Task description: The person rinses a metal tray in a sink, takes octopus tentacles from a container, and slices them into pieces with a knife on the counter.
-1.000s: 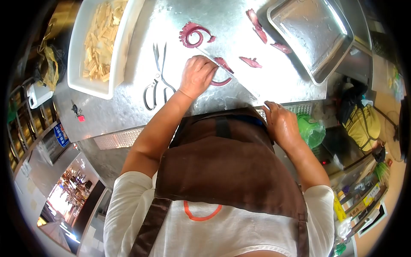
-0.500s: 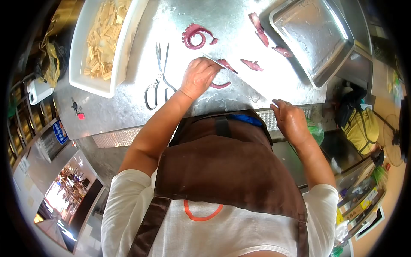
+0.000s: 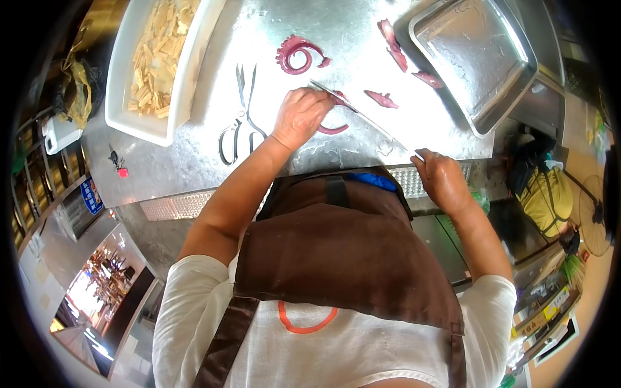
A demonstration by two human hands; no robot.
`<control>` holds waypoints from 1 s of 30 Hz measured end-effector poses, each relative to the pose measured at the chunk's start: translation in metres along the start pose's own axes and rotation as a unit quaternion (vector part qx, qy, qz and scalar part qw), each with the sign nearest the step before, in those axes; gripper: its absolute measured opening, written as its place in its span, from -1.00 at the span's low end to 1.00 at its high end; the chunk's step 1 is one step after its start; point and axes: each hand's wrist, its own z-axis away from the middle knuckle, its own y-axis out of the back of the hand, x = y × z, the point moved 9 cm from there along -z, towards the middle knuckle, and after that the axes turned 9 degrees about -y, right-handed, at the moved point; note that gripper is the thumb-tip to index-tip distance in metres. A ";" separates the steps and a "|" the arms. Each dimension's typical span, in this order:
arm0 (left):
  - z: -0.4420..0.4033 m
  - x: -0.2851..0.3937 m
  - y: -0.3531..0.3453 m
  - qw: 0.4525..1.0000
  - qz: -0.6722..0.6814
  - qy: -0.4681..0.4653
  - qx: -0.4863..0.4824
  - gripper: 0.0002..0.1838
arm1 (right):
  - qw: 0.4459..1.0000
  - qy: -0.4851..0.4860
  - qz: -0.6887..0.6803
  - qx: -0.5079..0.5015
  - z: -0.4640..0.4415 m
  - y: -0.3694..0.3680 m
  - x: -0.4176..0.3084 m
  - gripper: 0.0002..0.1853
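Note:
My right hand is closed on the handle end of a long thin knife, whose blade slants up and left. My left hand is closed on a reddish tentacle, pressed to the metal table; the blade's far part lies beside its fingertips and crosses a dark red piece. A curled tentacle with suckers rests above the hand. To the right are a small cut piece, a longer piece and another piece. Open scissors lie left of my left hand.
A white tub with pale yellow strips stands at the left of the metal table. A metal tray sits at the upper right. Keys with a red tag lie at the left edge. A yellow bag is beyond the table.
My right hand has moved right with the knife, and the blade's angle has shifted slightly. My left hand has stayed nearly in place on the tentacle.

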 end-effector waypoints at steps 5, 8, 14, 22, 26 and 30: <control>0.002 0.000 0.000 1.000 -0.006 -0.007 0.006 -0.79 | 1.000 0.004 0.014 -0.012 -0.005 -0.001 0.006 -0.85; 0.003 0.001 -0.001 1.000 -0.024 -0.011 0.006 -0.78 | 1.000 0.015 0.017 -0.009 -0.007 -0.001 0.007 -0.85; 0.004 0.003 0.001 0.999 -0.033 -0.014 0.008 -0.76 | 1.000 0.016 0.003 -0.020 -0.007 -0.003 0.010 -0.85; 0.006 0.000 0.003 0.999 -0.048 -0.009 0.020 -0.83 | 0.999 0.028 -0.016 0.001 -0.010 -0.006 0.014 -0.85; 0.005 0.000 0.006 0.998 -0.049 -0.004 0.039 -0.86 | 0.999 0.043 -0.020 0.015 -0.010 -0.007 0.015 -0.86; 0.007 -0.002 0.013 0.996 -0.057 0.018 0.061 -0.83 | 0.998 0.062 -0.004 0.018 -0.008 -0.006 0.010 -0.86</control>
